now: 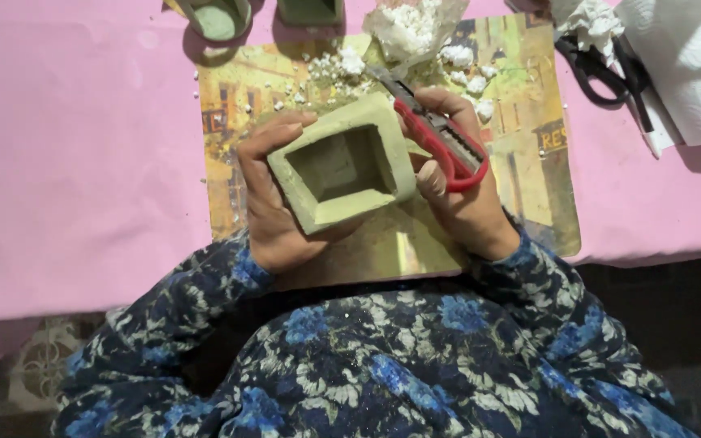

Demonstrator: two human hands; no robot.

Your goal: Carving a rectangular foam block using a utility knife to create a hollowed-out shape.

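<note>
Fingers (285,130) gripping one green square pot (342,162), one red cutter (441,139), two hands

Left hand (273,203) gripping square green hollow block (342,166), opening up, over picture placemat (529,186) on pink tablecloth (75,162). Right hand (456,191) holding red utility knife (440,138) against block's right wall. White crumbs (350,63) scattered above; black scissors (602,69), paper towel (691,65) top right.
</note>
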